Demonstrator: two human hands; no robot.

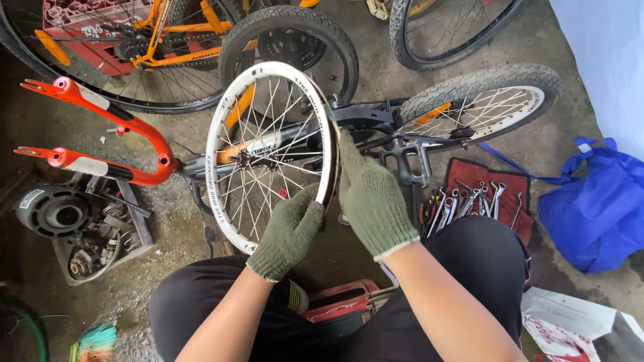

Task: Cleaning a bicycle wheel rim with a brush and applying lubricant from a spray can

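At the centre of the view, a bare white bicycle rim (268,155) with spokes and hub stands upright, held over the concrete floor (557,141) in front of the person's knees. Both hands wear green knit gloves and sit close together at about four o'clock on the rim. The left hand (288,231) is closed on the rim's lower edge from below; the right hand (372,194) is wrapped over the edge just above it, fingers curled round what looks like a dark strip or tyre bead (331,151) lying against the rim; I cannot tell which.

The step in hand seems to be working that dark band along the rim's edge. The next move would call for a steady left-hand hold and firm thumb pressure from the right, moving round the rim.

At three o'clock a red tool roll (493,194) of spanners lies open, a blue bag (590,211) beyond it. At nine o'clock lies an orange frame fork (114,121).
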